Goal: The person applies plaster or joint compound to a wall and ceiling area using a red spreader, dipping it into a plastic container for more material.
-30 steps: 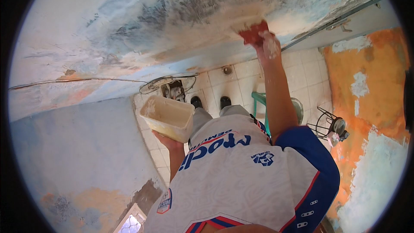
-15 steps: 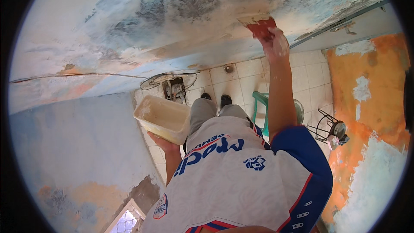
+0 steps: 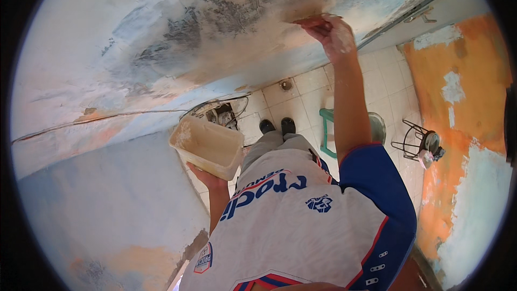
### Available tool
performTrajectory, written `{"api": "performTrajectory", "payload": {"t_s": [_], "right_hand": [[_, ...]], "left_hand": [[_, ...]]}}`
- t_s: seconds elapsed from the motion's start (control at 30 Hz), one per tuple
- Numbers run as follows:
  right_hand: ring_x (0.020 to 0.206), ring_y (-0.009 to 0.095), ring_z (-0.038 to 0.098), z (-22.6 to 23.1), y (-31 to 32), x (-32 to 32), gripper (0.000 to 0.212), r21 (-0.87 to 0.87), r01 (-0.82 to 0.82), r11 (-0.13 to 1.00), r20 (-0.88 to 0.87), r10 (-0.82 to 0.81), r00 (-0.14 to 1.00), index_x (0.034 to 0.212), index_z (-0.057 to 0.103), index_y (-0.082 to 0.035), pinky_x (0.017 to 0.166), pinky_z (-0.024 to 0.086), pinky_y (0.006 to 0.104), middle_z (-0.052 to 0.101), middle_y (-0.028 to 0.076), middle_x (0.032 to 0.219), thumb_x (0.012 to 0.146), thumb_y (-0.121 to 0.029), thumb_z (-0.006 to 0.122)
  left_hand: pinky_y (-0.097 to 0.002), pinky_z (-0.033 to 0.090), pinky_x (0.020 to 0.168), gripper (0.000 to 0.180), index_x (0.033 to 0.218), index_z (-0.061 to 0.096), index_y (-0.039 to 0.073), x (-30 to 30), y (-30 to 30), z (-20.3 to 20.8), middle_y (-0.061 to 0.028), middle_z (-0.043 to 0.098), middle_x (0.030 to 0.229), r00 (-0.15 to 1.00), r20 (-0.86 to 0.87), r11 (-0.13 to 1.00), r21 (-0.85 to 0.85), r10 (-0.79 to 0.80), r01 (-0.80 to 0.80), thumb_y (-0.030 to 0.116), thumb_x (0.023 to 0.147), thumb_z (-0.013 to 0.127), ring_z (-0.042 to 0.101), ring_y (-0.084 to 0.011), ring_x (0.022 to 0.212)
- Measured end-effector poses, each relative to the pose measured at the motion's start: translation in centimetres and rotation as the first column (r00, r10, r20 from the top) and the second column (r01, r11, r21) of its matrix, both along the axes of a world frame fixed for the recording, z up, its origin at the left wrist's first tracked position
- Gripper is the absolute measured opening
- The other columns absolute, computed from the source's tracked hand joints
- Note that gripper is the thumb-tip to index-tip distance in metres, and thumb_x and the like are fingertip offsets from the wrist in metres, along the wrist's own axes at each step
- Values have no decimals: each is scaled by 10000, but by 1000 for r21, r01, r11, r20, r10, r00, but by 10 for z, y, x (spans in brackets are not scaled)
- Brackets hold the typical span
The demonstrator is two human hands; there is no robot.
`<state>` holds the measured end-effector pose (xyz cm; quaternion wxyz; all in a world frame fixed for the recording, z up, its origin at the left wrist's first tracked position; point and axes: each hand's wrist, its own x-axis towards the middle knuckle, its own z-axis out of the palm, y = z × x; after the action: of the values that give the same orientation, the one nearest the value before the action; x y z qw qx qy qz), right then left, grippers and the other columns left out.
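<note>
My right hand, smeared with white, reaches up to the patchy wall. It grips a red putty scraper, seen nearly edge-on with its blade against the surface. Grey-black stains and pale filler cover the wall around and left of the tool. Low on the left, my left hand supports a cream rectangular plastic tub from beneath. The tub tilts a little, and pale residue coats its inside. Part of that hand is hidden under the tub.
A green plastic stool stands on the tiled floor below my right arm. Right of it is a black metal frame near the orange, patched wall. A dark wire runs along the wall to a broken opening beyond the tub.
The scraper has shifted slightly left along the wall and turned from face-on to nearly edge-on. The tub stays in my left hand, and the whole view has tilted slightly.
</note>
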<state>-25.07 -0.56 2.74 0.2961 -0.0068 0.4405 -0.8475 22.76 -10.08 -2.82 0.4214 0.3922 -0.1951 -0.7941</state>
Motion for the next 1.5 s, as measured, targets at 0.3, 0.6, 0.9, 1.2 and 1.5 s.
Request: {"api": "performTrajectory", "payload": {"t_s": [0.3,0.6,0.9,1.2,1.5], "right_hand": [[701,327,698,-151,23,31,335,128,174,976,54,-182,982,998,579,72,701,629,405,681,165,789,1012,-249,482],[984,340,676,76,-5,34,285,-78,-23,997,-297,-1,955,1065,574,114,808,587,459,671,194,1038,953,-142,516],[764,285,696,-169,9,43,132,95,29,995,-16,-28,999,905,583,-6,695,620,401,672,163,885,950,-122,538],[934,321,685,103,-3,44,290,-148,193,970,-207,-221,953,1181,528,90,855,605,440,635,211,1122,944,-76,509],[890,283,703,-223,25,47,242,294,197,935,36,-217,976,1104,607,-46,759,599,430,704,121,996,935,-207,542]], "left_hand": [[-470,354,1150,668,1541,271,172,9,-33,4,-65,353,1551,998,-22,997,-62,-56,55,596,1026,246,383,-302,1401],[-449,372,1142,700,1526,303,165,21,-49,-9,-74,373,1538,990,-77,993,-22,-121,120,635,1009,252,397,-300,1388],[-452,353,1152,715,1528,300,159,14,-82,-14,-81,362,1544,989,-51,990,-5,-139,139,643,1003,253,383,-311,1393],[-462,359,1150,694,1526,303,158,4,-112,-11,-88,366,1538,972,-152,983,-85,-177,166,622,1011,265,385,-317,1393],[-463,362,1146,703,1526,296,156,22,-110,-3,-85,381,1529,983,-125,988,-90,-134,124,630,1007,283,397,-311,1384]]}}
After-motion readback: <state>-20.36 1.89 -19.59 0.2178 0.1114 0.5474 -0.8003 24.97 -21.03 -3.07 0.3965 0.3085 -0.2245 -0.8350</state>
